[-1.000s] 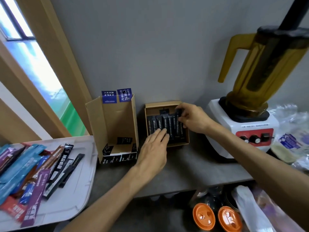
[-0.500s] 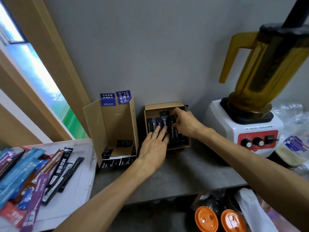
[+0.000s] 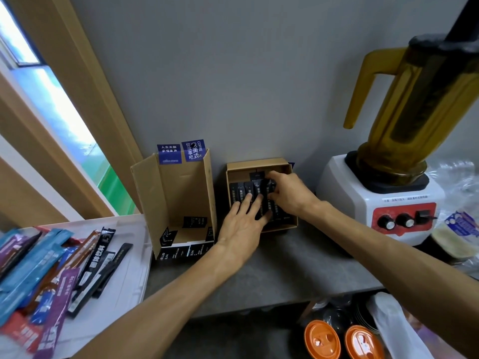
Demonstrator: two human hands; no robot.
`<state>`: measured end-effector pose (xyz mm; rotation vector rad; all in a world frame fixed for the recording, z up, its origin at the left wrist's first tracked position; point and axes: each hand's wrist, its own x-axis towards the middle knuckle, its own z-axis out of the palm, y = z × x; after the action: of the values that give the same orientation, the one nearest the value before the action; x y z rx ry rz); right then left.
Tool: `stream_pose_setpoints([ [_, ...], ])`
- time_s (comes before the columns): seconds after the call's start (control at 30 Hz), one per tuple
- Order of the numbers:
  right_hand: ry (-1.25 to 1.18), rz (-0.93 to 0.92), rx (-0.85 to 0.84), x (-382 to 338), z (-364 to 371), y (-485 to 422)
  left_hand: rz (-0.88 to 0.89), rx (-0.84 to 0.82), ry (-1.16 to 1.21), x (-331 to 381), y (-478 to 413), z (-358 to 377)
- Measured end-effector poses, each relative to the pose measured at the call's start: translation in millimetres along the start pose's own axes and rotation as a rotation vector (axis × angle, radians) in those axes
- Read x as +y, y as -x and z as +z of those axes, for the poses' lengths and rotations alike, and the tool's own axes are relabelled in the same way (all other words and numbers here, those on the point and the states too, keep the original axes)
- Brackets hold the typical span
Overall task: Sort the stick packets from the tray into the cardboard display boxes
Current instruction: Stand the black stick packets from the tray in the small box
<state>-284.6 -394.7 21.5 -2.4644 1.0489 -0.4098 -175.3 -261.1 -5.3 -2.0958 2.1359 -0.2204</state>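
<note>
A small brown cardboard box [image 3: 256,165] against the wall holds a row of black stick packets [image 3: 239,191]. My left hand [image 3: 241,224] lies flat on the packets, fingers spread. My right hand [image 3: 287,194] pinches a black packet at the right end of the row inside the box. A taller open cardboard display box [image 3: 181,193] with blue labels stands to the left, with nothing visible inside it. A white tray [image 3: 129,260] at the lower left carries several blue, purple, red, brown and black stick packets [image 3: 46,265].
A white blender [image 3: 388,203] with an amber jug stands right of the small box. Plastic bags [image 3: 458,229] lie at the far right. Two orange-lidded cups [image 3: 337,340] sit below the grey counter edge. A wooden window frame [image 3: 64,112] rises at the left.
My left hand has slid further onto the packets in the small box. My right hand has moved left and down into the box with a black packet.
</note>
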Motion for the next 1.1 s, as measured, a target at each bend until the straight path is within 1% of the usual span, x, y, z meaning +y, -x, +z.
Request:
stream_pose_setpoints([
  [0.17,-0.013,-0.033,0.020,-0.9,-0.9,3.6,-0.002,0.002,-0.008,1.9,0.0,-0.7],
  [0.3,-0.060,-0.001,0.035,-6.4,-7.5,9.7,-0.009,0.024,0.040,2.2,7.9,-6.3],
  [0.4,-0.129,0.030,0.081,-14.6,-14.8,24.2,-0.048,0.056,0.139,4.0,28.8,-19.1],
  [0.5,-0.202,0.051,0.122,-27.8,-16.6,48.3,-0.102,0.147,0.301,-2.1,70.8,-23.3],
  [0.57,-0.231,0.046,0.115,-38.4,-10.6,66.2,-0.131,0.199,0.375,-14.6,105.8,-22.1],
  [0.6,-0.241,0.037,0.101,-45.1,-4.8,74.2,-0.179,0.224,0.379,-23.6,122.9,-20.5],
  [0.63,-0.247,0.029,0.073,-52.1,3.0,81.6,-0.246,0.210,0.370,-34.8,138.8,-19.5],
  [0.73,-0.239,0.009,-0.049,-76.5,36.2,100.3,-0.499,0.088,0.375,-76.8,177.3,-4.7],
  [0.8,-0.258,-0.010,-0.111,-92.7,59.3,108.1,-0.675,0.089,0.304,-107.0,195.9,10.6],
  [0.87,-0.308,-0.016,-0.166,-110.6,77.2,112.6,-0.772,0.122,0.257,-131.9,209.1,23.0],
  [0.97,-0.337,-0.021,-0.236,-136.5,98.0,118.1,-0.802,0.101,0.270,-154.8,214.5,28.4],
  [1.03,-0.349,-0.035,-0.236,-150.5,110.0,122.9,-0.782,0.123,0.258,-166.3,208.2,31.9],
  [1.1,-0.348,-0.045,-0.232,-160.8,119.3,126.5,-0.781,0.110,0.239,-177.5,198.3,40.2],
])
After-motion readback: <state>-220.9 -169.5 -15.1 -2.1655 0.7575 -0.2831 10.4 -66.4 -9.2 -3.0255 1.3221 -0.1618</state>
